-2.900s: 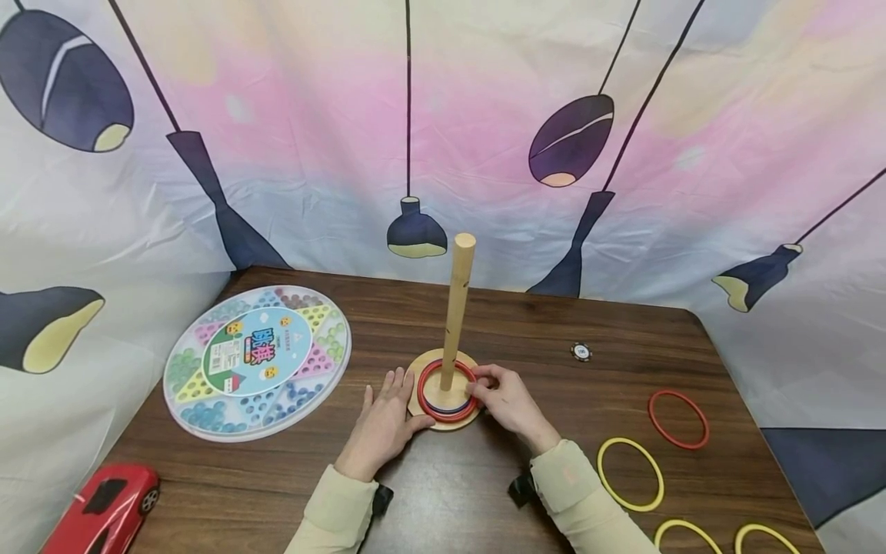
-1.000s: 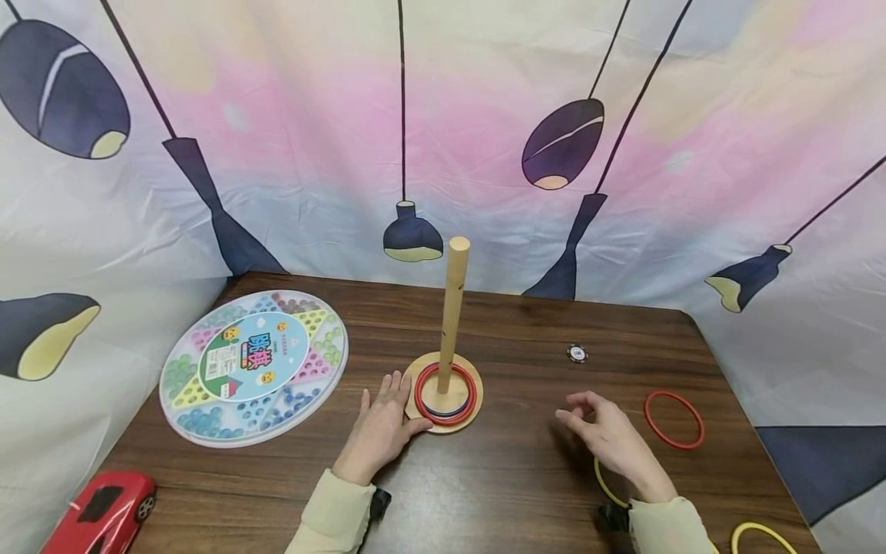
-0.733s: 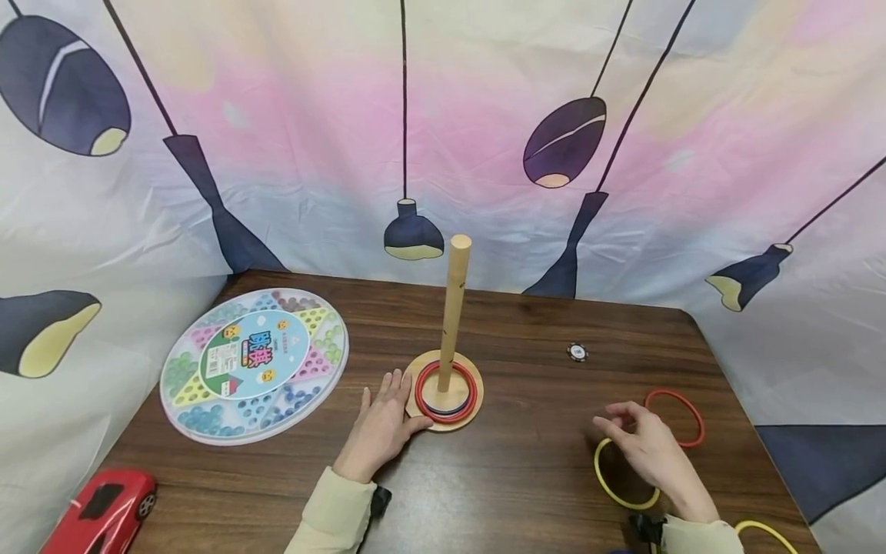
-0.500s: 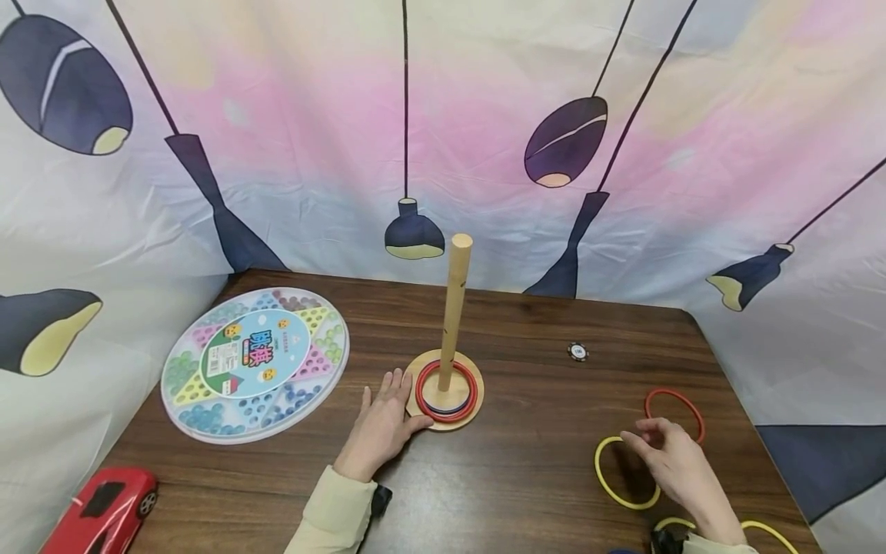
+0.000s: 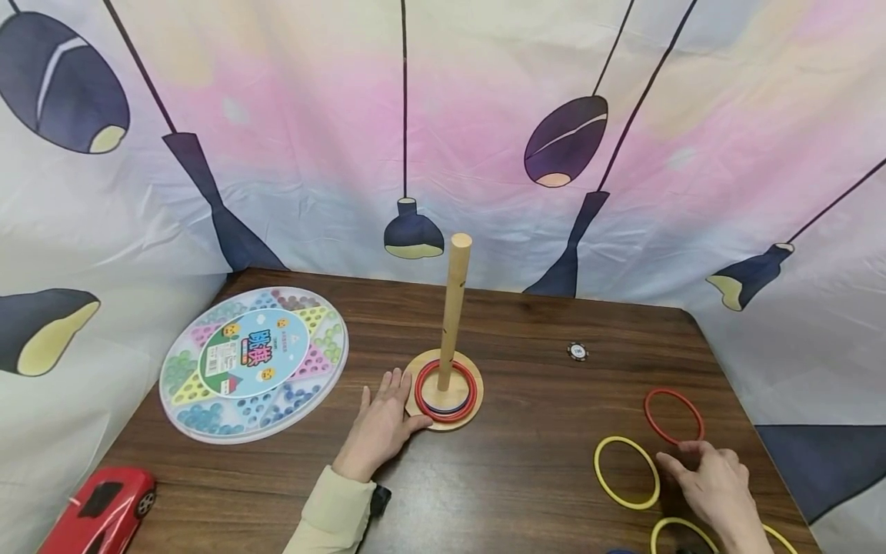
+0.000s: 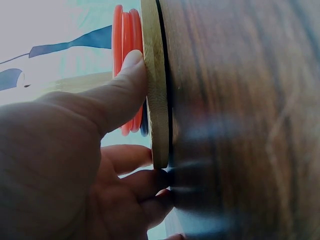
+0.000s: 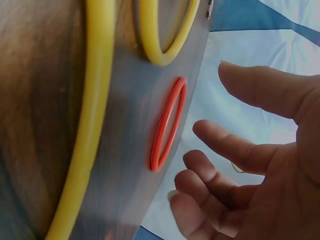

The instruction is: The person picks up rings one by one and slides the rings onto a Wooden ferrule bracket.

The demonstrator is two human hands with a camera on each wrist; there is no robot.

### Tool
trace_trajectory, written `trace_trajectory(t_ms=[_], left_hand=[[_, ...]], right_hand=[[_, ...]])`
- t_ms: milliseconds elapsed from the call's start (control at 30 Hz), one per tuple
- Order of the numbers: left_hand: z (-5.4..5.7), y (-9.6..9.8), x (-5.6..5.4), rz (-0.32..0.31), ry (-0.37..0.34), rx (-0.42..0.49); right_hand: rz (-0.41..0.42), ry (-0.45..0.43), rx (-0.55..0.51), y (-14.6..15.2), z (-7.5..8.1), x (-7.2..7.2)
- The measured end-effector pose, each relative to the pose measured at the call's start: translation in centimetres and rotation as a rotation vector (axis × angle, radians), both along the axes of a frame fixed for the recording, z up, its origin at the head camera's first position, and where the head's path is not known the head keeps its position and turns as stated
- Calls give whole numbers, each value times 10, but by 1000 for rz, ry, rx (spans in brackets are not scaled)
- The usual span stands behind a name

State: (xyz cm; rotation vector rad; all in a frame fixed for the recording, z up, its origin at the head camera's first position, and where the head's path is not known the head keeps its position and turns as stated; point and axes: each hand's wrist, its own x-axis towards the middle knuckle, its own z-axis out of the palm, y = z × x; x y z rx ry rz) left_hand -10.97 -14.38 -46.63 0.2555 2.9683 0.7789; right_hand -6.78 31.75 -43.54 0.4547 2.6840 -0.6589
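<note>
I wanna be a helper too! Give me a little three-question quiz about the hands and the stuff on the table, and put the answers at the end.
1. True or false: the right hand is holding nothing.
2. Pick one. The left hand is touching:
A) the toy car
B) the round wooden base
C) the poker chip
3. What colour is the loose ring lying farthest back on the table?

Key:
1. True
2. B
3. Red
</note>
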Motion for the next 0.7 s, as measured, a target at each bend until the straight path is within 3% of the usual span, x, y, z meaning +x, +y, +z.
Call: trace_trajectory(t_ms=[200,500,700], left_hand=[[0,0,0,0,5,-5],[0,0,-1,-1,6,-2],[0,0,-1,0,3,1]], right_hand=[[52,-41,0,4,-6,0],[157,-52,-126,-1,-13,0],[166,-75,-159,-5,-13,4]])
